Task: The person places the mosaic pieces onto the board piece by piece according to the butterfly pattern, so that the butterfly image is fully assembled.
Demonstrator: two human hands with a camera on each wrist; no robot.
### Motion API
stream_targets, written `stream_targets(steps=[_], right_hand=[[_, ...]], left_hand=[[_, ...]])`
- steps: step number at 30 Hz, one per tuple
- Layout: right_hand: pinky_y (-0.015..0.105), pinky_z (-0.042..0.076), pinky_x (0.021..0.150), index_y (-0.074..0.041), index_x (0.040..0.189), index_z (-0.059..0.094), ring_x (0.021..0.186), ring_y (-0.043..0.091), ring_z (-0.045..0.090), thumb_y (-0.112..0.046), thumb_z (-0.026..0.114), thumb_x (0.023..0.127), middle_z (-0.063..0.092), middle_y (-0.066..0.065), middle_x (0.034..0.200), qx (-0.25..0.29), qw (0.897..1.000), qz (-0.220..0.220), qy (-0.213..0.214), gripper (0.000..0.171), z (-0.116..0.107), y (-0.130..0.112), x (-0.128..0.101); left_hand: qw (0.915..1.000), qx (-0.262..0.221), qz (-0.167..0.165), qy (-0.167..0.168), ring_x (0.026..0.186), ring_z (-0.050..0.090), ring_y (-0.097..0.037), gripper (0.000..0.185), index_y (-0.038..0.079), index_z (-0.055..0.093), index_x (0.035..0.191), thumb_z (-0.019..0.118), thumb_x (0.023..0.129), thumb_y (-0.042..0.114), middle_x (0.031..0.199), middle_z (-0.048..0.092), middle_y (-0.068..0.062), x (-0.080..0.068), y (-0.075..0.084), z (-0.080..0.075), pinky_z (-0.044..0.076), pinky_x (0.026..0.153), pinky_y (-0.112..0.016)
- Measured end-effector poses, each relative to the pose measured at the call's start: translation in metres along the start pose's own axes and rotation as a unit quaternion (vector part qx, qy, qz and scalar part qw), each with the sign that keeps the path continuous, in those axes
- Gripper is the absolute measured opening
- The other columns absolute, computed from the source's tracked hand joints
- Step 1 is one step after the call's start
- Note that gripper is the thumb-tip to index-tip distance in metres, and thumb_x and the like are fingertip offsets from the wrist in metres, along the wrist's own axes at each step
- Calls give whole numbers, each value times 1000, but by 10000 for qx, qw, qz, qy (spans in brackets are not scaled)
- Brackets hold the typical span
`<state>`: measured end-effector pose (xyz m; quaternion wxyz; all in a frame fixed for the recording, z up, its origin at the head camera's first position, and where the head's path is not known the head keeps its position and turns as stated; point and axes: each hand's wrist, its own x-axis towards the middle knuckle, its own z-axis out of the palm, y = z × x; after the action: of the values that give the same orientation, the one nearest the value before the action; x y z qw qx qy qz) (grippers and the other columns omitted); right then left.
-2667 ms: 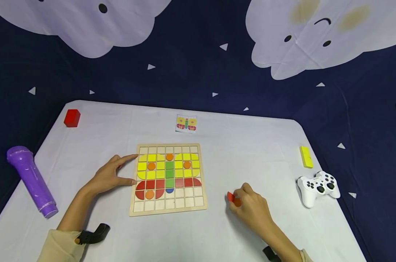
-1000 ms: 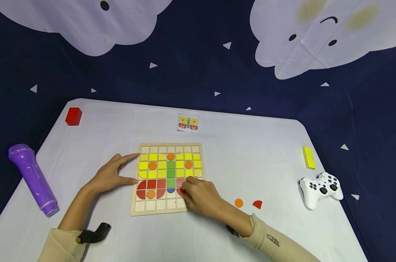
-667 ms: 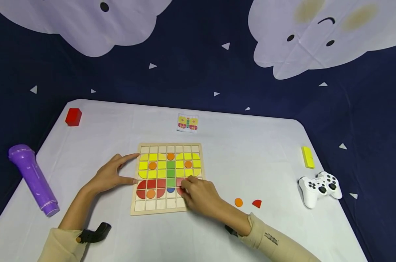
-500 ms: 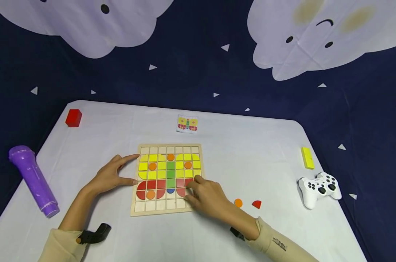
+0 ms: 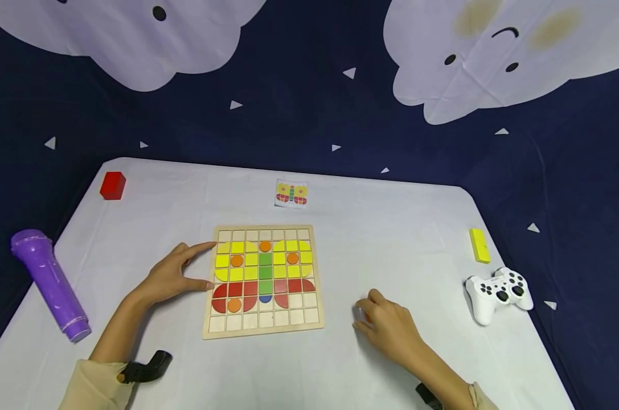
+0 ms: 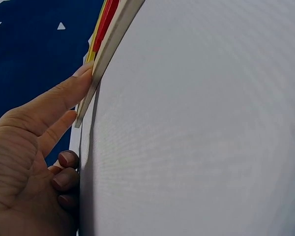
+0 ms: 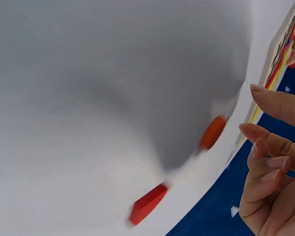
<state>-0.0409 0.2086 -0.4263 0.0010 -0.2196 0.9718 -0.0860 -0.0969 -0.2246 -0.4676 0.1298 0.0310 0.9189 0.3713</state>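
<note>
A square wooden mosaic board [image 5: 263, 333] lies mid-table, with yellow, red, green, orange and blue tiles forming a butterfly. My left hand [image 5: 168, 276] touches its left edge with outstretched thumb and index finger; the left wrist view shows the thumb against the board's rim [image 6: 108, 61]. To the board's right, my right hand [image 5: 391, 327] hovers low over the table. In the right wrist view its thumb and index finger are parted, with an orange disc [image 7: 214, 132] just beyond the tips. A red rounded tile [image 7: 148, 204] lies near the disc; the head view hides it behind the hand.
Behind the board lies a small butterfly picture card [image 5: 291, 194]. A purple microphone-shaped object [image 5: 50, 285] and a red block [image 5: 113, 185] are at the left. A yellow block [image 5: 479, 246] and a white game controller [image 5: 499, 293] sit at the right edge.
My right hand has left the board's lower right and moved right to the loose pieces. A red rounded tile now shows in the board right of the blue piece. My left hand stays put.
</note>
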Motion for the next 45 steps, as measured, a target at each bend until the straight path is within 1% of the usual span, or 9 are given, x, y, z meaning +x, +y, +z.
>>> stream_targets(steps=[6, 9, 14, 19, 25, 31, 35, 41, 45], right_hand=[[19, 37, 48, -7, 91, 75, 54, 4, 41, -15, 90, 67, 53, -2, 80, -136, 9989, 243, 375, 29, 0, 19, -15], [20, 36, 47, -8, 90, 75, 53, 4, 38, -15, 90, 68, 53, -3, 80, -135, 9985, 236, 471, 27, 1, 23, -16], [19, 37, 48, -8, 87, 75, 54, 3, 39, -13, 88, 70, 55, -4, 81, -20, 9991, 197, 386, 22, 4, 23, -15], [17, 36, 48, -5, 87, 75, 54, 3, 39, -12, 88, 70, 55, -1, 80, 74, 9991, 291, 287, 22, 5, 21, -15], [16, 33, 47, -3, 82, 74, 51, 4, 36, -14, 87, 72, 52, -1, 75, 70, 9986, 434, 293, 20, 5, 21, -17], [18, 34, 47, -3, 84, 75, 51, 5, 35, -14, 86, 72, 51, -2, 76, 133, 9983, 452, 331, 20, 7, 20, -15], [17, 34, 48, -2, 84, 75, 52, 4, 35, -14, 85, 72, 51, -2, 76, 184, 9985, 277, 435, 20, 8, 13, -7], [18, 35, 48, -4, 82, 74, 53, 4, 37, -16, 84, 73, 51, -3, 77, 345, 9973, -242, 608, 18, 9, -9, 12], [17, 35, 50, -6, 81, 72, 55, 4, 38, -20, 84, 74, 52, -3, 78, 385, 9961, -545, 575, 20, 11, -25, 26]], left_hand=[[10000, 10, -4, 17, 90, 44, -24, 93, 18, 44, 150, 87, 70, 38, 97, 45, -9, -1, -2, 0, 37, 72, -36], [10000, 20, -19, 28, 89, 44, -24, 93, 19, 44, 150, 87, 70, 39, 97, 45, -9, -1, -2, 0, 37, 71, -36], [10000, 29, -14, 36, 89, 43, -24, 92, 19, 44, 150, 87, 70, 39, 96, 44, -8, -1, -3, 1, 36, 71, -36], [10000, 52, 8, 45, 88, 43, -23, 92, 20, 45, 150, 87, 70, 39, 96, 44, -8, -1, -2, 1, 36, 71, -35], [10000, 41, 4, 35, 90, 45, -24, 91, 20, 45, 149, 86, 70, 39, 97, 46, -8, 0, -1, 1, 38, 72, -35], [10000, 34, -18, 26, 91, 45, -24, 91, 20, 45, 149, 86, 70, 38, 98, 47, -8, -1, 0, 0, 38, 73, -36], [10000, 27, -14, 26, 92, 45, -24, 90, 20, 45, 149, 86, 70, 38, 98, 47, -8, -1, 0, 0, 39, 74, -36], [10000, -1, -6, 30, 92, 45, -25, 90, 20, 46, 149, 86, 70, 38, 98, 47, -8, -1, -1, 0, 38, 74, -36], [10000, 7, -19, 22, 94, 46, -25, 90, 20, 46, 149, 86, 70, 38, 100, 48, -8, 0, -1, 1, 40, 75, -36]])
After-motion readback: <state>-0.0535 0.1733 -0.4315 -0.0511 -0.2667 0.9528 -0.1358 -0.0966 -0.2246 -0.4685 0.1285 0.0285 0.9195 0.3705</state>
